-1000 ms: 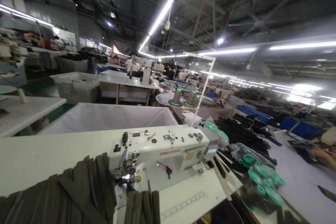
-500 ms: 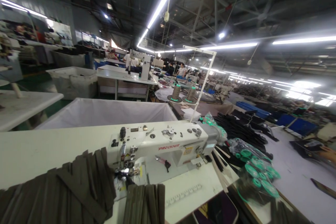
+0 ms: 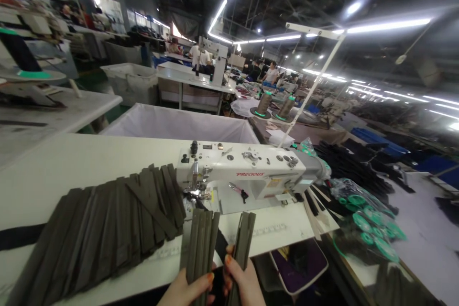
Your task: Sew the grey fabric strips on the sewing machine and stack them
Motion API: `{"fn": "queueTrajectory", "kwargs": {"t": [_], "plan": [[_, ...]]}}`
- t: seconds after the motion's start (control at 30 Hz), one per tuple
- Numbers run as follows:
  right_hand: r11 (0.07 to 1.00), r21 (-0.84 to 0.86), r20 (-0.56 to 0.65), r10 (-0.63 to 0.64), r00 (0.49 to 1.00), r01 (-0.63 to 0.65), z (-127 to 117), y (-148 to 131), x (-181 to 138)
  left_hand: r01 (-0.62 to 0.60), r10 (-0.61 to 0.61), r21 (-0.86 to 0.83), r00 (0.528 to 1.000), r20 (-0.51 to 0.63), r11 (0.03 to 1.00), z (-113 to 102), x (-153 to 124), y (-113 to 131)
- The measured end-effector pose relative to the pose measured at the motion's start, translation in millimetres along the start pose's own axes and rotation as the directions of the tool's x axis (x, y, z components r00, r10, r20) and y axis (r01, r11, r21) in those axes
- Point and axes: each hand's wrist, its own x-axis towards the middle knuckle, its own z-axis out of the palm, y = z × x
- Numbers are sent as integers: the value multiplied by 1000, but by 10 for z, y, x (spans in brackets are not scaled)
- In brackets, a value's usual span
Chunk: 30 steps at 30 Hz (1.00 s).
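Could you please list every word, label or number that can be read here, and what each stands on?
"PRECIOUS": red letters on the white metal sewing machine.
Small yellowish label on its body: too small to read.
Pale ruler strip on the white tabletop: too blurred to read.

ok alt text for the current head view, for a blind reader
Two hands each hold a bundle of dark strips before a white sewing machine. More strips lie on the pale table to the left.
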Motion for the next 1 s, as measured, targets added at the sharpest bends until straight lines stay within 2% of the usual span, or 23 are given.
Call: {"fn": "queueTrajectory", "kwargs": {"t": [0.1, 0.2, 0.33, 0.53, 0.6, 0.77, 0.9, 1.0], "plan": [[996, -61, -11, -60, 998, 59, 75, 35, 1, -84, 84, 67, 996, 10, 994, 4, 34, -52], [992, -94, 13, -82, 997, 83, 164, 39, -4, -118, 116, 83, 993, 27, 990, -6, 50, -103], [990, -105, 51, -87, 995, 92, 214, 1, -24, -97, 92, 83, 994, 59, 992, -37, 58, -121], [990, -79, 66, -108, 992, 113, 192, -57, -57, -78, 77, -2, 991, 112, 997, -52, 65, -104], [991, -63, 48, -118, 992, 121, 196, -68, -75, -84, 79, 30, 988, 130, 996, -55, 61, -90], [993, -31, 3, -117, 993, 117, 215, -70, -126, -26, -8, 180, 983, 185, 983, -40, 12, -29], [992, 94, -69, -72, 995, 78, 191, -52, -123, -5, -8, 87, 989, 150, 996, 21, -35, 3], [985, 171, -135, -10, 991, 34, 115, -80, -90, 23, -23, 1, 999, 41, 1000, 52, -47, -6]]}}
